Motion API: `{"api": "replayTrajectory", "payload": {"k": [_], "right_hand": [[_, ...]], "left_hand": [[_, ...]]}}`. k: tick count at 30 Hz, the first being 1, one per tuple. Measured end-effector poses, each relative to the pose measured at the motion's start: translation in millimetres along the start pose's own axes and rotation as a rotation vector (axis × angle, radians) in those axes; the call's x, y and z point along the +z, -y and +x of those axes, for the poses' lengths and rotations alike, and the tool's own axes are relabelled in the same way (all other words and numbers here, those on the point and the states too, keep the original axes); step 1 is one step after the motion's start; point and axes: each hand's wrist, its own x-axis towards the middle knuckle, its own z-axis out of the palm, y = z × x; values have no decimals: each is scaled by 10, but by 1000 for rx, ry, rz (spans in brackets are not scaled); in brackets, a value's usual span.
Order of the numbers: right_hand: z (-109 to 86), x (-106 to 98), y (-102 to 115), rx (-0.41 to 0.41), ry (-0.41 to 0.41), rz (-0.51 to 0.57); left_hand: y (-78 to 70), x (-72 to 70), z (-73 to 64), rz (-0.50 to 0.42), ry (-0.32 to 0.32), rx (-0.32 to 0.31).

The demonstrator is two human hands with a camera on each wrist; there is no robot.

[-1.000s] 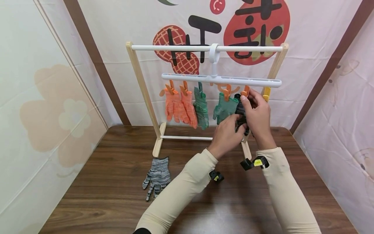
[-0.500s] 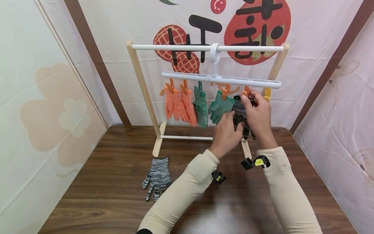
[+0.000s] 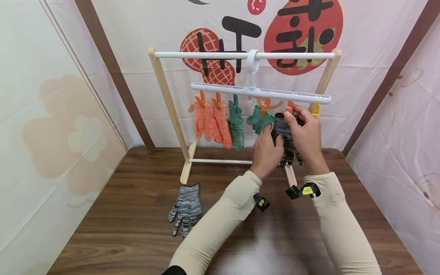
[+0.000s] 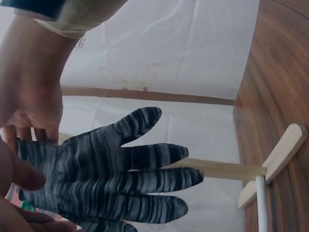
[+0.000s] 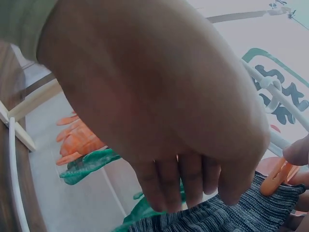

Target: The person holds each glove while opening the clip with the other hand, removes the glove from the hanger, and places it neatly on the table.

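With our right hand [image 3: 307, 135] we are pinching an orange clip [image 3: 290, 105] on the hanging striped glove [image 4: 96, 166]; our left hand [image 3: 268, 154] is resting beside it, fingers loosely extended

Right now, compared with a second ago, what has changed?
The left hand moved slightly up, reaching further left to the nearer green glove, which has bunched upward. The hanging striped glove shows more fully and reaches lower. The right hand still pinches that glove's orange clothespin; the orange gloves and striped table glove stayed put.
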Motion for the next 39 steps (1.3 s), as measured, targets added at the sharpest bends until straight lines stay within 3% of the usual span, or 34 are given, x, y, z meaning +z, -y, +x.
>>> {"api": "replayTrajectory", "payload": {"k": [9, 12, 19, 28, 39], "right_hand": [[-14, 47, -13, 1, 16, -5], [-15, 55, -9, 7, 23, -4], [9, 56, 22, -8, 2, 74], [39, 50, 51, -10, -35, 81], [50, 51, 41, 0, -108, 105]], "left_hand": [[101, 49, 67, -103, -167, 5], [131, 26, 80, -142, -187, -7], [148, -9, 97, -195, -158, -12], [124, -31, 100, -202, -138, -10], [136, -82, 35, -298, -41, 12]]}}
